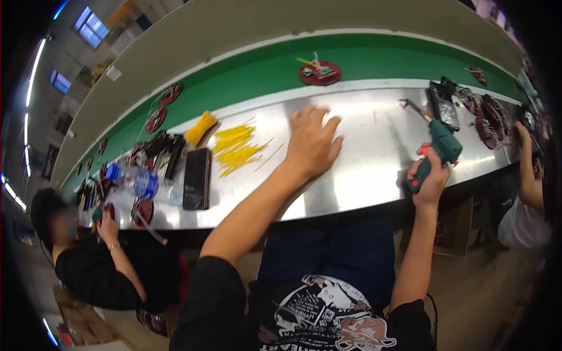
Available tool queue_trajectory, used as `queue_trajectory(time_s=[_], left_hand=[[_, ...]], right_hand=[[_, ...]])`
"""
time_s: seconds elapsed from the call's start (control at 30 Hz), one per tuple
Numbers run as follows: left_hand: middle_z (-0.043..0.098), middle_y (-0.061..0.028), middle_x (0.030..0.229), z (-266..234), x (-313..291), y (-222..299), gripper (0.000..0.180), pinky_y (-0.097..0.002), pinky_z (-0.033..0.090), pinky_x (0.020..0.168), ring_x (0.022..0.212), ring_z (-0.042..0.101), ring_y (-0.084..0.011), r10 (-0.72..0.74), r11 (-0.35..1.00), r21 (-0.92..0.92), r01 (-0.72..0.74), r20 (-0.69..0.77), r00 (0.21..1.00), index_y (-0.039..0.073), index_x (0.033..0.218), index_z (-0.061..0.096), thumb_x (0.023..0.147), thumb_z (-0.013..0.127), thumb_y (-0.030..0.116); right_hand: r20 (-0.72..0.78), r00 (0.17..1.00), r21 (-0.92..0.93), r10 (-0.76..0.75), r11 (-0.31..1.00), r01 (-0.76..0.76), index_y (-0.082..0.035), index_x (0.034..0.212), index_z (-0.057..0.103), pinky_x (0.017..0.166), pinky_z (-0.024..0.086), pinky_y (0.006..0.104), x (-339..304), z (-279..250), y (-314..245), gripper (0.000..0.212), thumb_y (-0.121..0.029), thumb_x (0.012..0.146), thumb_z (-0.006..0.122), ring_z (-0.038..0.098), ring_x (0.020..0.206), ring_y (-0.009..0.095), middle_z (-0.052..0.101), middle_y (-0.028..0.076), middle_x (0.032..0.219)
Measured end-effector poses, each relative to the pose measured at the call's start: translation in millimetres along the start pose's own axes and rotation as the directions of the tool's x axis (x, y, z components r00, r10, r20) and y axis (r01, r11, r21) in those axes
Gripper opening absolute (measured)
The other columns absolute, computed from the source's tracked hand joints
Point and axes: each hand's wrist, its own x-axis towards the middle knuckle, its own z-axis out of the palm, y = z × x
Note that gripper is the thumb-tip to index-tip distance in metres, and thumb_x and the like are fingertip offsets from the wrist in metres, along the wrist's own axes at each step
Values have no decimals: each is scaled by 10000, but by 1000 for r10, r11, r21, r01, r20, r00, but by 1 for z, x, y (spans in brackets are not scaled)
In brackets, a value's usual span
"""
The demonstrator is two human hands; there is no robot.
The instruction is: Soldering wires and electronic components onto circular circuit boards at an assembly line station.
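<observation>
My right hand (430, 174) grips a green pistol-shaped power tool (445, 142) with red buttons. Its long thin metal shaft reaches up and to the left over the metal tabletop (363, 140). In the middle, my left hand (315, 139) hovers over or rests on the tabletop, fingers apart and nothing visible in them. Left of that hand lies a loose pile of thin yellow strips (236, 146), with a bundle of yellow strips (201, 128) behind it. Beyond my left hand, a dark red disc (320, 73) carries small green boards and wires on the green ledge.
A black phone (196, 178) and a clear bottle (140, 182) with a blue label sit at left. Black plastic wrapping (444, 105) and more red discs (487, 126) lie at right. A co-worker (96, 257) works at left; another person's arm (528, 164) shows at right.
</observation>
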Motion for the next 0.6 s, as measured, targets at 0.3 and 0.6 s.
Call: queue_trajectory(time_s=[0.3,0.6], left_hand=[[642,-97,1035,3,-8,-5,200,-461,318,964,1083,513,-317,-86,983,-165,83,-10,996,66,978,697,815,709,182],[659,-99,960,2,-5,-2,146,-452,329,931,1040,536,-306,-102,972,-217,91,-41,994,66,919,701,820,699,173]], right_hand=[[-10,999,26,41,999,-41,4,983,591,404,407,282,-7,3,-2,216,-209,943,596,512,436,137,555,59,675],[-1,996,-32,95,995,-95,-1,945,595,401,419,287,-4,-7,0,241,-239,924,627,521,422,151,566,71,637]])
